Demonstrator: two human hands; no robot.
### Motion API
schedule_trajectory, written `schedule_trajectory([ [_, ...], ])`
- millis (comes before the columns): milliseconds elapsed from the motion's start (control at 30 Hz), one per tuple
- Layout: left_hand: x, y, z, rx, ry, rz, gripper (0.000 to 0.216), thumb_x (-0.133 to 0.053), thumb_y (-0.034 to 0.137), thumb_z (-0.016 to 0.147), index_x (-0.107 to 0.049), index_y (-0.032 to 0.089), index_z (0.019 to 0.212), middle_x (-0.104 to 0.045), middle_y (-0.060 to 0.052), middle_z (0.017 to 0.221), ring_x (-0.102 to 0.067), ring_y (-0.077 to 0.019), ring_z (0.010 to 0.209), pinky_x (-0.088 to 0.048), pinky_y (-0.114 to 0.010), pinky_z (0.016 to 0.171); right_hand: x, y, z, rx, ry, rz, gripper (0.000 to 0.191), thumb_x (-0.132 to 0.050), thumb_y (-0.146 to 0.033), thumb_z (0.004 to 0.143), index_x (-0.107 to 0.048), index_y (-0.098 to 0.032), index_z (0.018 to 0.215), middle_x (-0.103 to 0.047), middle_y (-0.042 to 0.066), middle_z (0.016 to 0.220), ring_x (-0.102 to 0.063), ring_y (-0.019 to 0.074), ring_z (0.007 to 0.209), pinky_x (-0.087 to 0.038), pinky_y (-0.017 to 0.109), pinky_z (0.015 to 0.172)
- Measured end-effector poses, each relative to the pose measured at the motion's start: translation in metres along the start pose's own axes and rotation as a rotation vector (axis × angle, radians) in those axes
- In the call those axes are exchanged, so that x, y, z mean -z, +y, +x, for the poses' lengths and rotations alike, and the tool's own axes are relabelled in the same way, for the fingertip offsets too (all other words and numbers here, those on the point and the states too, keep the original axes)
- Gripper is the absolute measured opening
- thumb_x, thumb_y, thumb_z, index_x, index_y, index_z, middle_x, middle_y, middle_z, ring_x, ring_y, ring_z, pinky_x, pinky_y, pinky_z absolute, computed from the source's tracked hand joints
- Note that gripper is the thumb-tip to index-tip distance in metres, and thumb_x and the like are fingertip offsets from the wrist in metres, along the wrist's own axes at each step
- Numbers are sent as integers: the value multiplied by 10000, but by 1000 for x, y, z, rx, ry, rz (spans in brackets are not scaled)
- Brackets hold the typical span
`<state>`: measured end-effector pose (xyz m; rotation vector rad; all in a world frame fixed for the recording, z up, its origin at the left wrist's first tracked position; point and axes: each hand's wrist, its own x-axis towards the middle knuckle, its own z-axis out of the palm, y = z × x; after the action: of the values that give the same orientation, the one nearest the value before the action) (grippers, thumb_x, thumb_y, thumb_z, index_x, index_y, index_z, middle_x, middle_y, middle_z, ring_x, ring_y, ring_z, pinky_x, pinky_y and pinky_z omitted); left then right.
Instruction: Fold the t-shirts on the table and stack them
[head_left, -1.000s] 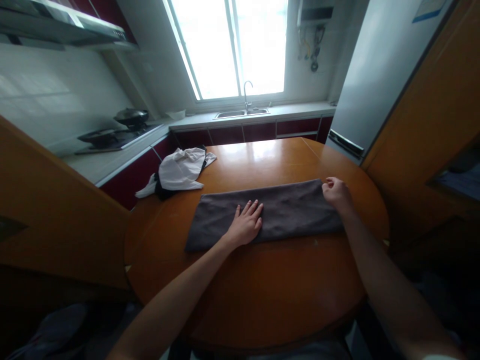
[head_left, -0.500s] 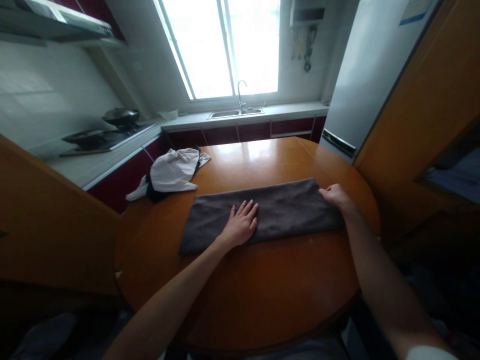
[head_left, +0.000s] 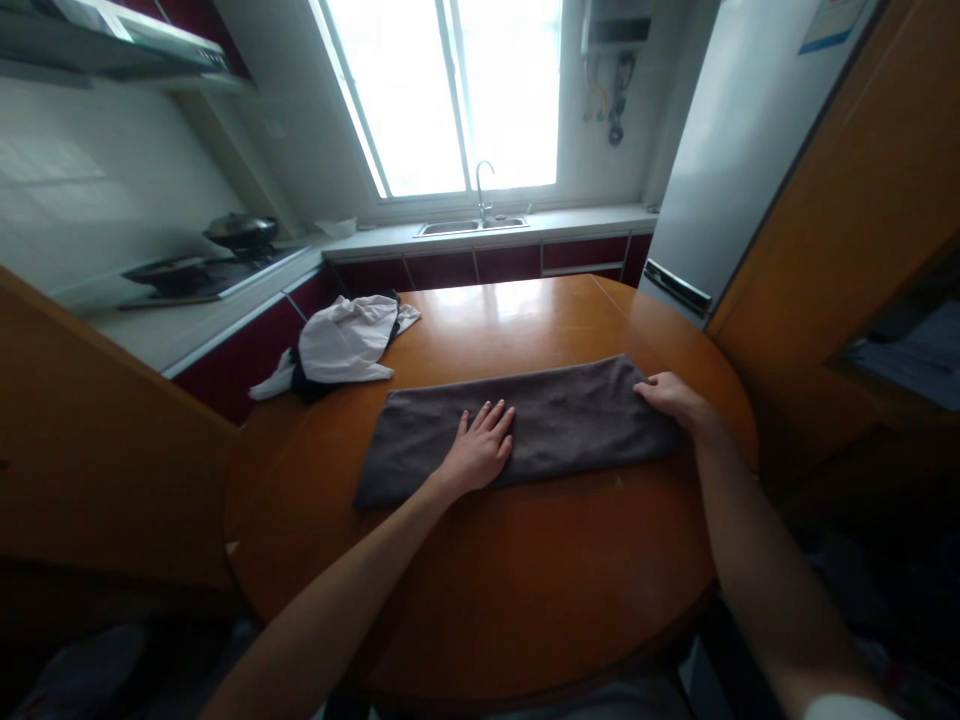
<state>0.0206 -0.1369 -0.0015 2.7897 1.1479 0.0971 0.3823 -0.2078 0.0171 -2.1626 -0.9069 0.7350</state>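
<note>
A folded dark grey cloth [head_left: 577, 420] lies as a long, flat band across the wooden table [head_left: 540, 580]. My left hand [head_left: 480, 450] rests flat on the middle of it, palm down with fingers spread. At the cloth's right end, my right hand [head_left: 671, 396] is closed in a pinch on the edge near the far corner. Part of that end is hidden behind my right hand and wrist.
Crumpled white and black clothes [head_left: 341, 345] lie at the table's far left. Beyond the table are a sink [head_left: 472, 227] under the window and a stove with a pot [head_left: 240, 232]. A fridge [head_left: 720, 150] stands at the back right.
My right hand has shifted very slightly left along with the cloth's right end. My left hand stays flat in the same spot on the cloth.
</note>
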Motion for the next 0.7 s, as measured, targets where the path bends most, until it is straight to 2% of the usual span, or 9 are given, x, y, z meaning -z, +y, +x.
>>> schedule_trajectory([
  [167, 2, 0, 0, -2, 3, -7, 577, -340, 330, 1023, -336, 241, 1593, -250, -82, 1675, -192, -303, 1555, -153, -633, 1221, 13, -6, -12, 29, -165, 161, 208, -585, -192, 799, -758, -127, 894, -758, 100, 751, -707, 226, 680, -525, 262, 573],
  [367, 2, 1, -1, -5, 1, -22, 571, -342, 328, 1026, -346, 232, 1588, -244, -95, 1675, -195, -308, 1554, -153, -639, 1218, 25, -21, -32, 139, -338, 357, 384, -593, -245, 830, -700, -142, 1183, -783, 116, 923, -732, 244, 782, -585, 313, 678],
  [467, 1, 1, -1, -6, 11, -49, 561, -359, 335, 1026, -365, 238, 1578, -254, -100, 1672, -200, -307, 1552, -141, -639, 1221, 21, -39, -46, 172, -348, 463, 464, -621, -242, 824, -645, -146, 1276, -783, 118, 976, -745, 242, 790, -605, 331, 724],
  [567, 1, 0, 2, 11, 60, -134, 536, -398, 342, 1022, -414, 228, 1545, -329, -110, 1645, -236, -308, 1542, -137, -640, 1225, 8, -63, -62, 173, -301, 546, 569, -646, -218, 794, -586, -139, 1354, -781, 116, 995, -746, 240, 776, -613, 335, 721],
  [633, 4, 1, 4, 15, 165, -268, 507, -416, 331, 1021, -452, 215, 1513, -421, -118, 1595, -319, -294, 1510, -167, -606, 1236, -6, -80, -72, 199, -261, 533, 640, -644, -213, 782, -536, -124, 1407, -778, 116, 1006, -744, 242, 791, -612, 336, 722],
  [700, 7, 2, 5, -33, 300, -483, 490, -419, 340, 1028, -465, 204, 1497, -506, -130, 1526, -433, -264, 1444, -275, -521, 1225, -27, -96, -83, 268, -209, 461, 682, -636, -226, 778, -503, -108, 1437, -774, 117, 1012, -739, 249, 823, -606, 339, 724],
])
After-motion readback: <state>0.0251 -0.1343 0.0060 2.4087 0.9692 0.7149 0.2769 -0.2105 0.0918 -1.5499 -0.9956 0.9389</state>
